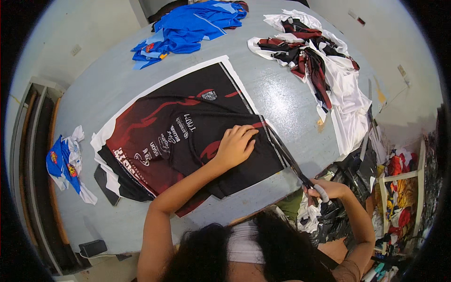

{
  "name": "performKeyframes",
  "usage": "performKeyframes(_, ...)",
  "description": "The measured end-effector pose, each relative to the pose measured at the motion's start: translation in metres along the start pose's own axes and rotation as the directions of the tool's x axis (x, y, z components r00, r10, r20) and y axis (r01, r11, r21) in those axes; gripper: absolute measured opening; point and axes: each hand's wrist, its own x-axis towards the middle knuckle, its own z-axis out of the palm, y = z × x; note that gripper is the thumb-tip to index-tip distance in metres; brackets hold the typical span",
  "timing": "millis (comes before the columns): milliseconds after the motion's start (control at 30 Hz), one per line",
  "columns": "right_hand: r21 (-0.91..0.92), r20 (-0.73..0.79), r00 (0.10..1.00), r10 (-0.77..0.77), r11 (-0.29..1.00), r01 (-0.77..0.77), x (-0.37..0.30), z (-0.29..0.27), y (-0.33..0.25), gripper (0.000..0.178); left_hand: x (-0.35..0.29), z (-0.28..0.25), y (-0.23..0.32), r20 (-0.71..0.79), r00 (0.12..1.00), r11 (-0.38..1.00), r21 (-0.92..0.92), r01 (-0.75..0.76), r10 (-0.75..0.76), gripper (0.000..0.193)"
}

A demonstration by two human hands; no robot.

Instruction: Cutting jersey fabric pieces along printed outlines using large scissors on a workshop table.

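A black and dark red printed jersey panel (155,117) with white margins lies spread on the table, rumpled across its middle. On its right part, my left hand (237,146) rests palm down, fingers stretched out over the cloth and holding nothing. Off the table's near right edge, my right hand (329,189) is closed round the handles of long dark scissors (297,170). Pale wrapping covers part of a handle. The blades reach along the panel's right edge, beside its striped border; how far apart they stand is hard to tell.
Blue jersey fabric (188,30) is heaped at the table's far side. White, black and red cloth scraps (324,70) sprawl at the far right. A smaller blue and white scrap (66,162) lies left, near a dark flat object (107,185). Black plastic bags (347,211) fill the right side below the table.
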Motion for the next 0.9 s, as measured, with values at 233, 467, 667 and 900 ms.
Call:
performKeyframes(233,0.018,-0.078,0.993,0.089,0.996,-0.088,0.002,0.006,-0.02,0.063,0.023,-0.001,-0.024,0.09,0.996,0.965,0.262,-0.003,-0.021,0.087)
performKeyframes(467,-0.008,-0.09,0.988,0.124,0.992,-0.125,0.007,0.011,-0.033,0.061,-0.003,0.004,-0.024,0.129,0.985,0.96,0.268,0.08,-0.118,0.109)
performKeyframes(667,-0.061,-0.209,0.974,0.082,0.993,-0.097,0.031,0.015,-0.04,0.06,0.006,-0.007,-0.022,0.125,0.989,0.972,0.231,0.051,-0.081,0.089)
performKeyframes(900,-0.179,-0.263,0.964,0.048,0.979,-0.098,0.045,0.021,-0.046,0.062,0.035,-0.014,-0.045,0.134,0.987,0.974,0.218,0.057,-0.088,0.068)
